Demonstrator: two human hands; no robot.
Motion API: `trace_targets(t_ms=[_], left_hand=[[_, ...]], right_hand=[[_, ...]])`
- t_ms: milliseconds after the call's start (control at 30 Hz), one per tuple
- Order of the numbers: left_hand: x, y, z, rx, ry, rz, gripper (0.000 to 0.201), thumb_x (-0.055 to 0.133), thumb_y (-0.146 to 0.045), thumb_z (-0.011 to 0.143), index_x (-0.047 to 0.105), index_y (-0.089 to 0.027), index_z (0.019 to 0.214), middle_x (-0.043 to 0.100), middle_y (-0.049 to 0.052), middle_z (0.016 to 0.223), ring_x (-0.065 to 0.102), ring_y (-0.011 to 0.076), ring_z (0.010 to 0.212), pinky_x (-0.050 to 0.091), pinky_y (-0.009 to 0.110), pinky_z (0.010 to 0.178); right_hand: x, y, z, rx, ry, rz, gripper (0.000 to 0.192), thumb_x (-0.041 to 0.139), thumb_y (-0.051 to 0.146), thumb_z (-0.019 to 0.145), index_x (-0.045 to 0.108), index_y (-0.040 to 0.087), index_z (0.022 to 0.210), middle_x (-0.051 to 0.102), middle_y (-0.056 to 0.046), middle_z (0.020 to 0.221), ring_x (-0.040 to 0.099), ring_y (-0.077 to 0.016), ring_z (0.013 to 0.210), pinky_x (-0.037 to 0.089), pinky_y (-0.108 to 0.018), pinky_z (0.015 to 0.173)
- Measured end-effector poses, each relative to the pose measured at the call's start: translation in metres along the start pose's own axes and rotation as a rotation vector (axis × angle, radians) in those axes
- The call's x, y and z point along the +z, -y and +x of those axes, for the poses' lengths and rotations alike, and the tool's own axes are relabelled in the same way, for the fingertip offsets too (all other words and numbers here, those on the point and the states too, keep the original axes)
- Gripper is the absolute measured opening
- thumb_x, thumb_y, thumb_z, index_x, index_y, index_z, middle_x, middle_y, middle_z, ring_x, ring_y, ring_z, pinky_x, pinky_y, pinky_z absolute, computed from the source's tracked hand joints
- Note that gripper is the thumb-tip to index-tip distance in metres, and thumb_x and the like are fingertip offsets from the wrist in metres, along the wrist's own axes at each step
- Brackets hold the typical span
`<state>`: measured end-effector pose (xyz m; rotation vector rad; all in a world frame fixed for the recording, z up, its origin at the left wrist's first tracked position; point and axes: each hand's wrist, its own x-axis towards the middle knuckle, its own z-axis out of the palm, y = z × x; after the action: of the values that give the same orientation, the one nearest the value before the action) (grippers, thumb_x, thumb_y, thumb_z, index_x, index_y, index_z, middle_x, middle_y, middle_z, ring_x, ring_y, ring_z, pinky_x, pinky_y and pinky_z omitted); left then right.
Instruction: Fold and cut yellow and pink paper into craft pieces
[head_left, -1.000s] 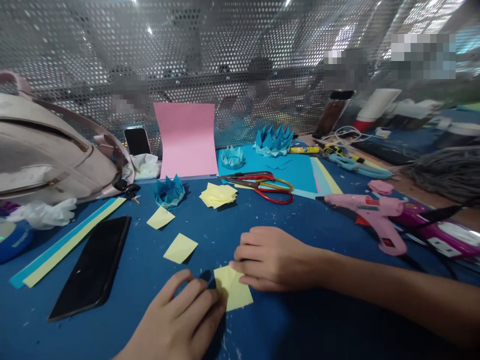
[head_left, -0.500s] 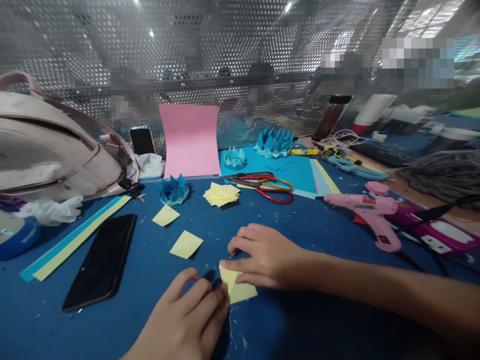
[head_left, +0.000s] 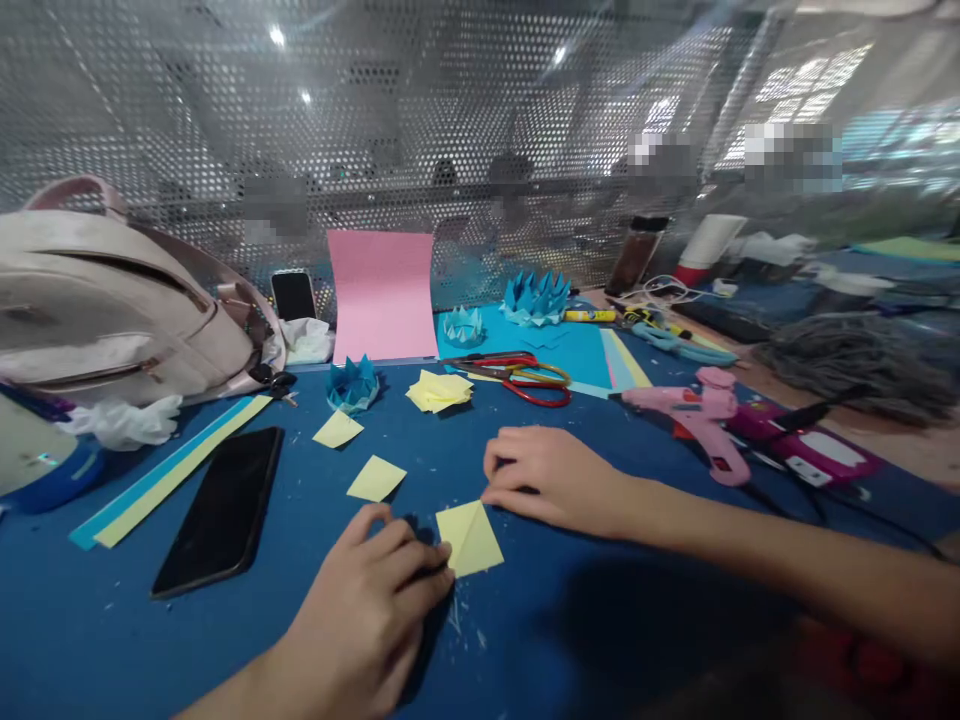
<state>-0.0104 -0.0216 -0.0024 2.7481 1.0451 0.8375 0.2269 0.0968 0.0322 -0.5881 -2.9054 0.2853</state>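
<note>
A yellow paper square [head_left: 474,545] with a diagonal crease lies flat on the blue table. At its left edge, my left hand [head_left: 379,590] has fingers and thumb closed on the paper's border. My right hand [head_left: 559,478] rests just beyond the upper right corner, its fingers curled in toward the thumb and no paper showing between them. Two more yellow squares, one nearer [head_left: 377,479] and one farther [head_left: 338,429], lie past my left hand. Behind them are a pile of yellow paper pieces [head_left: 440,391] and a folded blue paper crown [head_left: 352,384].
A black phone [head_left: 221,510] and paper strips [head_left: 176,465] lie left, near a pale backpack [head_left: 112,300]. Scissors [head_left: 517,375] rest by a blue sheet [head_left: 577,365] at the back. A pink glue gun [head_left: 701,415] with cords lies right. Pink paper [head_left: 384,300] stands upright.
My right hand has lifted off the yellow square and drawn back up and right, its fingers curling. The crease is now uncovered. My left hand stays at the left edge; the view has shifted slightly.
</note>
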Motion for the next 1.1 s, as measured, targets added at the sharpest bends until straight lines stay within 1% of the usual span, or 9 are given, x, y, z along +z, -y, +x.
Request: trace_targets(t_ms=[100, 200, 400, 567, 667, 767, 900, 967, 1100], left_hand=[[-0.003, 0.001, -0.001, -0.119, -0.002, -0.129, 0.031, 0.041, -0.007, 0.084, 0.065, -0.021, 0.097, 0.073, 0.005, 0.102, 0.057, 0.0214, 0.081, 0.036, 0.044, 0.083], [-0.006, 0.001, -0.001, -0.181, -0.024, -0.189, 0.027, 0.037, -0.007, 0.086, 0.059, -0.021, 0.086, 0.073, 0.004, 0.098, 0.056, 0.0197, 0.079, 0.035, 0.043, 0.083], [-0.004, 0.0, -0.002, -0.149, 0.021, -0.182, 0.025, 0.04, -0.001, 0.079, 0.052, -0.021, 0.087, 0.071, 0.001, 0.1, 0.055, 0.0201, 0.083, 0.033, 0.042, 0.085], [-0.004, 0.002, 0.001, -0.142, 0.052, -0.19, 0.028, 0.04, -0.001, 0.082, 0.053, -0.022, 0.095, 0.068, 0.003, 0.103, 0.055, 0.0207, 0.089, 0.033, 0.041, 0.089], [-0.004, 0.006, 0.003, -0.318, -0.005, -0.262, 0.022, 0.038, -0.004, 0.088, 0.05, -0.022, 0.093, 0.062, 0.004, 0.098, 0.053, 0.0199, 0.091, 0.037, 0.036, 0.085], [-0.003, 0.011, 0.004, -0.524, -0.086, -0.36, 0.01, 0.047, -0.016, 0.091, 0.049, -0.022, 0.099, 0.056, 0.004, 0.098, 0.052, 0.02, 0.091, 0.04, 0.033, 0.081], [0.001, 0.014, 0.008, -0.675, -0.113, -0.519, 0.031, 0.059, -0.029, 0.087, 0.05, -0.023, 0.116, 0.058, 0.003, 0.101, 0.053, 0.0193, 0.087, 0.041, 0.031, 0.081], [0.002, 0.013, 0.013, -0.743, -0.1, -0.612, 0.027, 0.062, -0.033, 0.085, 0.056, -0.021, 0.108, 0.059, 0.001, 0.089, 0.052, 0.0174, 0.076, 0.04, 0.028, 0.071], [0.001, 0.012, 0.023, -0.849, -0.094, -0.806, 0.028, 0.065, -0.042, 0.079, 0.061, -0.015, 0.082, 0.049, -0.002, 0.065, 0.041, 0.0125, 0.059, 0.03, 0.024, 0.055]], right_hand=[[0.001, 0.006, 0.015, 0.132, 0.038, 0.091, 0.021, 0.063, 0.039, 0.09, 0.067, 0.02, 0.083, 0.066, -0.002, 0.089, 0.058, -0.0176, 0.085, 0.036, -0.026, 0.067], [0.004, 0.01, 0.023, 0.235, 0.054, 0.175, 0.023, 0.073, 0.039, 0.081, 0.061, 0.02, 0.084, 0.065, 0.001, 0.086, 0.058, -0.0158, 0.079, 0.034, -0.024, 0.061], [0.01, 0.007, 0.027, 0.335, 0.045, 0.376, 0.026, 0.072, 0.041, 0.08, 0.059, 0.019, 0.081, 0.061, 0.002, 0.077, 0.053, -0.0128, 0.07, 0.032, -0.023, 0.058], [0.02, 0.0, 0.029, 0.312, -0.005, 0.832, 0.023, 0.071, 0.033, 0.078, 0.056, 0.017, 0.085, 0.055, 0.004, 0.071, 0.047, -0.0096, 0.062, 0.037, -0.022, 0.057], [0.023, 0.0, 0.029, 0.297, -0.038, 0.967, 0.023, 0.072, 0.032, 0.077, 0.058, 0.016, 0.086, 0.057, 0.002, 0.075, 0.047, -0.0089, 0.062, 0.039, -0.022, 0.058], [0.024, 0.003, 0.03, 0.291, -0.082, 1.023, 0.025, 0.073, 0.034, 0.077, 0.058, 0.017, 0.086, 0.058, 0.001, 0.077, 0.049, -0.0096, 0.065, 0.04, -0.023, 0.061], [0.026, 0.012, 0.031, 0.286, -0.222, 1.119, 0.027, 0.074, 0.034, 0.076, 0.056, 0.017, 0.086, 0.058, 0.001, 0.082, 0.054, -0.0114, 0.073, 0.042, -0.024, 0.068], [0.027, 0.018, 0.031, 0.283, -0.3, 1.157, 0.027, 0.076, 0.032, 0.075, 0.056, 0.017, 0.085, 0.057, 0.001, 0.083, 0.054, -0.0114, 0.075, 0.043, -0.024, 0.07], [0.029, 0.025, 0.031, 0.271, -0.379, 1.17, 0.027, 0.075, 0.031, 0.077, 0.054, 0.018, 0.089, 0.055, 0.002, 0.084, 0.054, -0.0109, 0.077, 0.042, -0.023, 0.07]])
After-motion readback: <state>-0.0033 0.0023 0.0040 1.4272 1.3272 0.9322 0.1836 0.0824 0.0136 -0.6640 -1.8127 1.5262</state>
